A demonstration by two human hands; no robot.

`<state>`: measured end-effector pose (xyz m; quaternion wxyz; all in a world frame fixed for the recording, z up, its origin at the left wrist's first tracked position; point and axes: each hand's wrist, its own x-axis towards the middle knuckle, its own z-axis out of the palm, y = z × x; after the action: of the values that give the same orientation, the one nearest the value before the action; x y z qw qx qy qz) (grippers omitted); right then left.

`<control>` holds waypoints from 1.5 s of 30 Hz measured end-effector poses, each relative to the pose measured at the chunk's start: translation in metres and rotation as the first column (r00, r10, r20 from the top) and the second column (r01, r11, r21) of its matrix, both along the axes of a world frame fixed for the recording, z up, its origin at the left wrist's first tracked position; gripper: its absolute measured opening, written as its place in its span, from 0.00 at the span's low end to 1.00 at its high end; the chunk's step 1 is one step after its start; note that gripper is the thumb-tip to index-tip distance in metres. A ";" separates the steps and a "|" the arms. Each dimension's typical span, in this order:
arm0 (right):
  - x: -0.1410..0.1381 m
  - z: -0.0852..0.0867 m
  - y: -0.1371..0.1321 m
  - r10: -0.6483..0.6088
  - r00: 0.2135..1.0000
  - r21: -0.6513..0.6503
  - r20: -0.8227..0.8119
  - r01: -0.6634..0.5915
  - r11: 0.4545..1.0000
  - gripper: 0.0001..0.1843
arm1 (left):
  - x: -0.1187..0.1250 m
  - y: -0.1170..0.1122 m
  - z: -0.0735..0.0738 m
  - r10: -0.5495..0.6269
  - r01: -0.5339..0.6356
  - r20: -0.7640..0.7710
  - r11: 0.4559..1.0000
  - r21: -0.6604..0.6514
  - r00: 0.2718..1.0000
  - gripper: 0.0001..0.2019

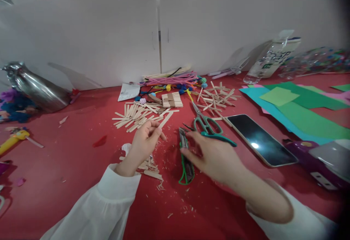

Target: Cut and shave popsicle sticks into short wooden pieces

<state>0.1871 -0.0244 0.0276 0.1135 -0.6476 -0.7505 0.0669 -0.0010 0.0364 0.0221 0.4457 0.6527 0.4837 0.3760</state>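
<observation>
My left hand [143, 142] pinches a flat wooden craft stick [164, 121] that points up and to the right, above a patch of wood shavings [149, 167]. My right hand [212, 152] lies over the red table [82, 167] with its fingers stretched towards a green-handled utility knife [186, 160], fingertips touching or almost touching it. Green scissors [207, 125] lie just behind that hand.
A pile of loose craft sticks [135, 116], a glued stick panel [172, 99] and pipe cleaners [175, 79] sit behind. A phone [261, 140] and coloured paper sheets [295, 109] lie right; a purple tool [319, 163] far right. A silver object [35, 87] stands left.
</observation>
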 end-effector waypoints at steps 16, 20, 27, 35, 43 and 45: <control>0.028 -0.006 -0.027 -0.057 0.943 -0.070 -0.328 0.036 0.997 0.12 | 0.005 -0.021 0.000 0.002 0.116 -0.556 0.977 0.178 0.831 0.05; 0.017 -0.026 -0.070 -0.005 0.930 0.035 -0.367 0.019 0.999 0.27 | 0.014 -0.036 -0.007 -0.151 0.269 -0.603 0.957 0.111 0.783 0.06; -0.003 -0.044 -0.107 -0.088 0.947 0.067 -0.310 0.114 0.991 0.29 | 0.018 -0.045 -0.010 -0.217 0.396 -0.688 0.912 0.110 0.692 0.08; -0.005 -0.049 -0.108 0.005 0.981 0.173 -0.195 0.030 0.984 0.33 | 0.020 -0.045 -0.011 -0.231 0.381 -0.673 0.921 0.082 0.703 0.08; -0.007 -0.051 -0.110 -0.001 0.997 0.196 -0.075 0.016 0.981 0.36 | 0.022 -0.045 -0.009 -0.230 0.375 -0.660 0.923 0.085 0.715 0.08; -0.007 -0.051 -0.111 0.009 0.997 0.186 -0.080 0.006 0.983 0.36 | 0.022 -0.045 -0.010 -0.227 0.375 -0.659 0.922 0.091 0.717 0.08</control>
<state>0.1805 -0.1355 -0.0238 0.2037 -0.6304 -0.7487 0.0226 0.0214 -0.0085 0.0124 0.2361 0.8559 0.4480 0.1049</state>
